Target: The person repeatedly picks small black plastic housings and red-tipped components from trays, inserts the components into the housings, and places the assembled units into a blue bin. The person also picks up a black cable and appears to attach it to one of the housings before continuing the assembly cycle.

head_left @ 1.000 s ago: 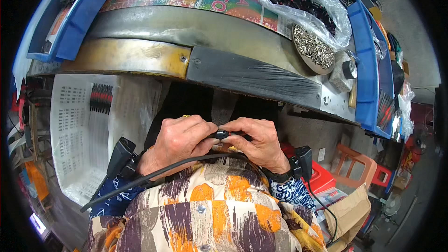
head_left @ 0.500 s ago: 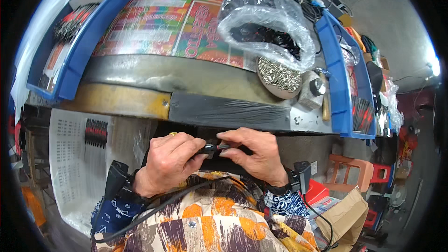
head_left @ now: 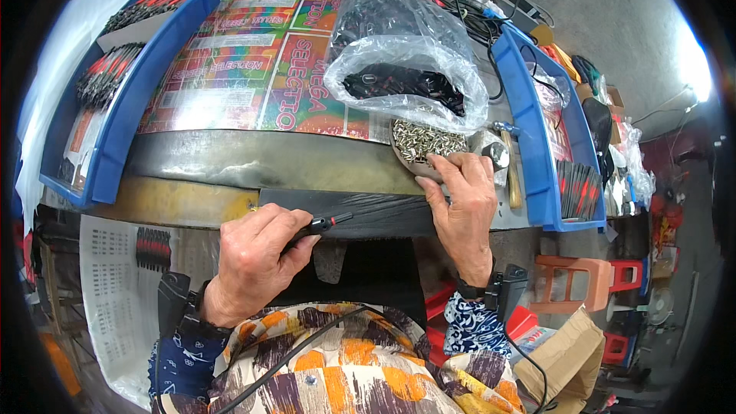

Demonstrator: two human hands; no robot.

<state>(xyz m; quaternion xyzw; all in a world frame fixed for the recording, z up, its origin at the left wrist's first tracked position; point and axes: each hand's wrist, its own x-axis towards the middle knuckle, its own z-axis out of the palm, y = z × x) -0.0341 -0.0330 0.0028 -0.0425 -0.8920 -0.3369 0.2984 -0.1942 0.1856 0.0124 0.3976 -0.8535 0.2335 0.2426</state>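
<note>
My left hand (head_left: pixel 257 257) is closed around a thin black tool with a red band (head_left: pixel 322 224), held level at the front edge of the workbench (head_left: pixel 253 159). My right hand (head_left: pixel 462 203) reaches up to a shallow dish of small silvery metal pieces (head_left: pixel 422 142); its fingertips rest at the dish's near rim. Whether it pinches a piece is hidden by the fingers. A clear plastic bag of black and red parts (head_left: pixel 402 57) lies just behind the dish.
A blue tray (head_left: pixel 115 107) with bundled black and red parts stands at the left, another blue tray (head_left: pixel 540 130) at the right. A hammer (head_left: pixel 512 176) lies beside the dish. Colourful printed sheets (head_left: pixel 253 69) cover the bench; cardboard box (head_left: pixel 563 356) and plastic stools (head_left: pixel 586 280) sit lower right.
My hands were together on the thin tool in front of me. Now the right hand has let go and moved up to the dish; the left still holds the tool.
</note>
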